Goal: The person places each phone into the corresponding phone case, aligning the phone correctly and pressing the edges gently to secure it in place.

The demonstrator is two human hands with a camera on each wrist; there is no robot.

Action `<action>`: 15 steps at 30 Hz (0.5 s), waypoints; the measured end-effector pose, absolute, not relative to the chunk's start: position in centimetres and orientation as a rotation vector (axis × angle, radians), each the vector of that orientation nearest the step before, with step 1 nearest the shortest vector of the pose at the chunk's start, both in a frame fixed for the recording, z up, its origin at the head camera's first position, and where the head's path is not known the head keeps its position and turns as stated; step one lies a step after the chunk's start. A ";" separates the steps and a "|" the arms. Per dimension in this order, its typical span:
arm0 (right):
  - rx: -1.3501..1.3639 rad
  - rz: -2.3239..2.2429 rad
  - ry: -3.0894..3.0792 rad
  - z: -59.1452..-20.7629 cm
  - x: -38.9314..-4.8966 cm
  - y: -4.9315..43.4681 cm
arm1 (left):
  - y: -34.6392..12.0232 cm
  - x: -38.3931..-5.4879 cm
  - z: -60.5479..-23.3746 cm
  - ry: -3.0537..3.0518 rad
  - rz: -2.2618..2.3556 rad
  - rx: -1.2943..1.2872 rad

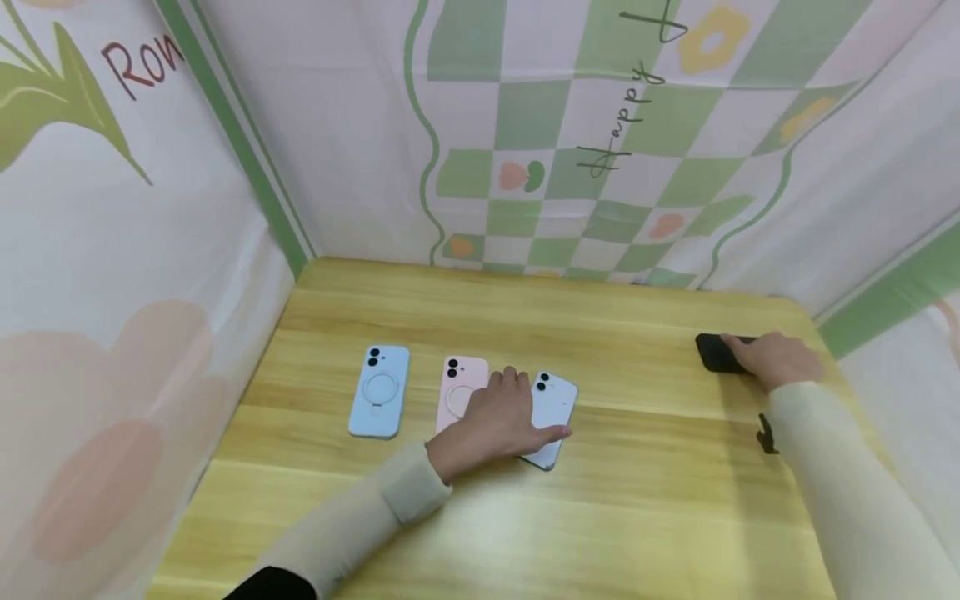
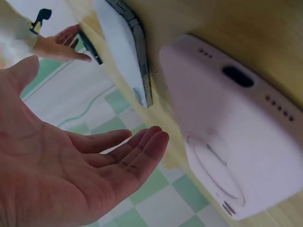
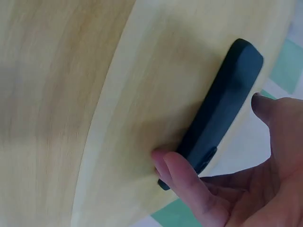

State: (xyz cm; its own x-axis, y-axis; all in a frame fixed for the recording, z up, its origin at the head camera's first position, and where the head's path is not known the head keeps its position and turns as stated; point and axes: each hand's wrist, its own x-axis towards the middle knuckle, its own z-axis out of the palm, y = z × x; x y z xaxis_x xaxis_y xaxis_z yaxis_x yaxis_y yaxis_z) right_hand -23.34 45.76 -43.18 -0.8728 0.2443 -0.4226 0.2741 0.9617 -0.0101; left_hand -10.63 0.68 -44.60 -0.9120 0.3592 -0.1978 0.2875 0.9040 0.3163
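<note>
My left hand (image 1: 502, 414) hovers between a pink-cased phone (image 1: 463, 375) and a white phone (image 1: 561, 404), partly covering both in the head view. Its fingers are relaxed and hold nothing in the left wrist view, where the pink-cased phone (image 2: 236, 142) and white phone (image 2: 124, 45) lie beyond them. At the table's right side my right hand (image 1: 780, 360) is at a black phone-shaped slab (image 1: 716, 353). In the right wrist view its fingertips overlap one end of the slab (image 3: 220, 104), while the thumb stands apart from the long edge.
A light blue phone (image 1: 378, 392) with a ring on its back lies on the wooden table (image 1: 637, 517) at the left. Printed cloth (image 1: 360, 125) hangs behind and along both sides. A small black item (image 1: 766, 434) shows by the right cuff.
</note>
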 end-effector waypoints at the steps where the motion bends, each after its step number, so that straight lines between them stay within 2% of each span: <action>1: 0.396 -0.081 2.678 -43.5 -23.6 45.8 | 0.8 -10.6 -44.8 2.817 0.397 0.486; 15: 0.548 -0.098 2.587 -45.6 -26.2 44.4 | 3.0 -10.8 -46.2 2.842 0.115 0.438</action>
State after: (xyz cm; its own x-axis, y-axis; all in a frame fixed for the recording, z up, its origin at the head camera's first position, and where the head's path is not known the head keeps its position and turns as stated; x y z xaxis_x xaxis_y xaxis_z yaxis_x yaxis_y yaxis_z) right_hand -26.22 44.36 -45.57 -0.7993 0.3632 -0.4787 0.3983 0.9167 0.0305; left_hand -10.78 3.01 -46.24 -0.9199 0.3058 -0.2454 0.2849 0.9513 0.1175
